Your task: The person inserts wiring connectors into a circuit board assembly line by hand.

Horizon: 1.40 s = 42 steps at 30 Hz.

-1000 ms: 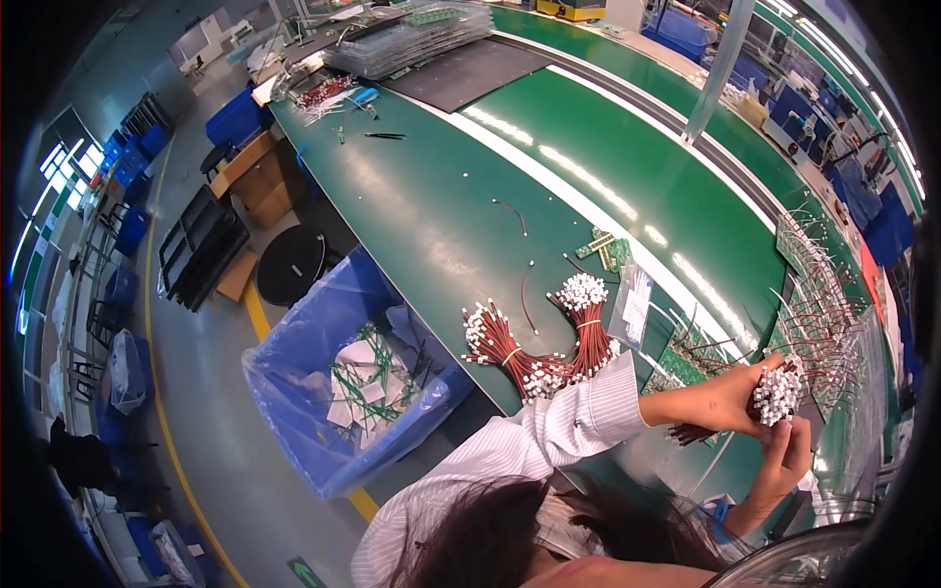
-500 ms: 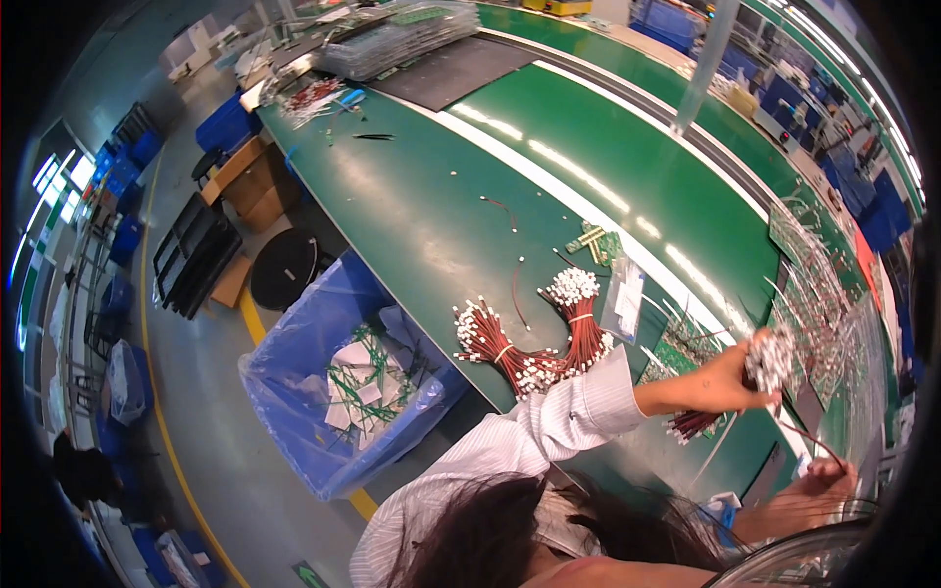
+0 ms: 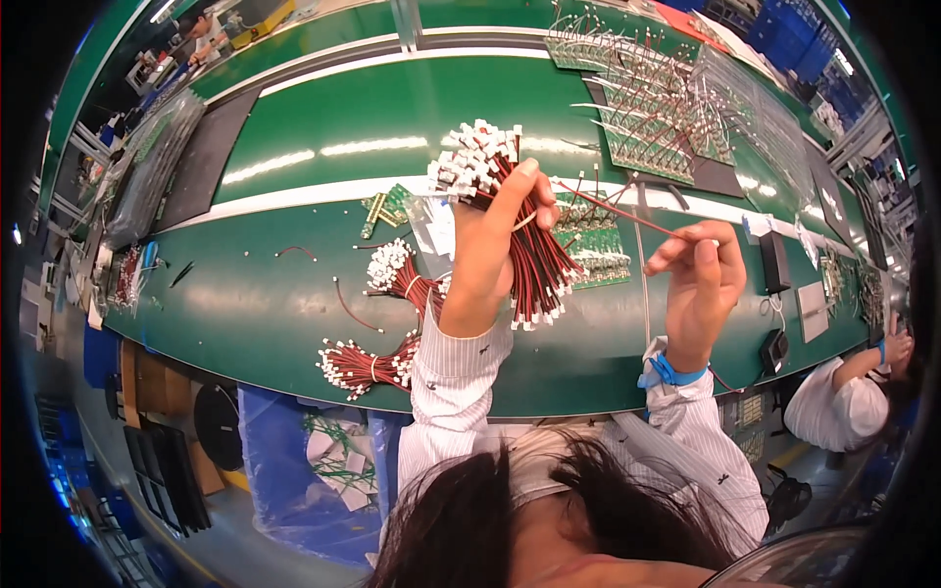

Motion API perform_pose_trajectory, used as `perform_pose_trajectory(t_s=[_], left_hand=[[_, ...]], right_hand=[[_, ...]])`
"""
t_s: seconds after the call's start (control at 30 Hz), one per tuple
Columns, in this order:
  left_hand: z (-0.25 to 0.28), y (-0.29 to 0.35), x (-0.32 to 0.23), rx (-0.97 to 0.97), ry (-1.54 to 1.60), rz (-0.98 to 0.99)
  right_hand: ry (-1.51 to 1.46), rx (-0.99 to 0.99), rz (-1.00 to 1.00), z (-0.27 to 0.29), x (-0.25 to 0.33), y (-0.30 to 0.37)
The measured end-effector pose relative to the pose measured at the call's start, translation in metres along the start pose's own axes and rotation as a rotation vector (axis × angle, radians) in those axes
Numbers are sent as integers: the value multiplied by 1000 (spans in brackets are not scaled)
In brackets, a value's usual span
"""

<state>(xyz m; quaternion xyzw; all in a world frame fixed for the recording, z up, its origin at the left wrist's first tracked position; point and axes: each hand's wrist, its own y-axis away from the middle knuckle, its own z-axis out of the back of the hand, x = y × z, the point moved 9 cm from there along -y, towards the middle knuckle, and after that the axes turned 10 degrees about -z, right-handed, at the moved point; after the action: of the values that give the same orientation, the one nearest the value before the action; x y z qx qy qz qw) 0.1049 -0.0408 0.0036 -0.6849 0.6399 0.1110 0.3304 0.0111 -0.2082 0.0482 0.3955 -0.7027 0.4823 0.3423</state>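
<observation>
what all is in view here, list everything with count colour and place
held wire bundle: one, red-black wires with white connectors, gripped in the left hand above the bench
single wire: one, red, pinched in the right hand, running back to the held bundle
loose wire bundles: at least two, red with white ends, lying on the bench near its front edge
circuit boards: a few, green, on the bench behind the hands
board rack: one, boards with wires, far side of the bench on the right
bench: one, green, across the view
bin: one, blue, on the floor, holding green scraps
co-worker: one, white sleeve, far right
left hand: raised, shut on the bundle
right hand: raised, blue wrist strap
</observation>
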Motion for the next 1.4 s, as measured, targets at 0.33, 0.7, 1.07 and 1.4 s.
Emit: perform_pose_trajectory(t_s=[0.33,0.7,1.07,1.4], left_hand=[[0,4,-5,2,-85,8],[2,1,-3,55,-47,31],[-4,5,-11,115,-123,15],[-1,5,-39,114,-409,-258]], right_hand=[[50,102,78,-11,6,15],[73,216,101,-20,2,20],[343,240,105,-28,-5,20],[367,361,-477,-31,-79,7]])
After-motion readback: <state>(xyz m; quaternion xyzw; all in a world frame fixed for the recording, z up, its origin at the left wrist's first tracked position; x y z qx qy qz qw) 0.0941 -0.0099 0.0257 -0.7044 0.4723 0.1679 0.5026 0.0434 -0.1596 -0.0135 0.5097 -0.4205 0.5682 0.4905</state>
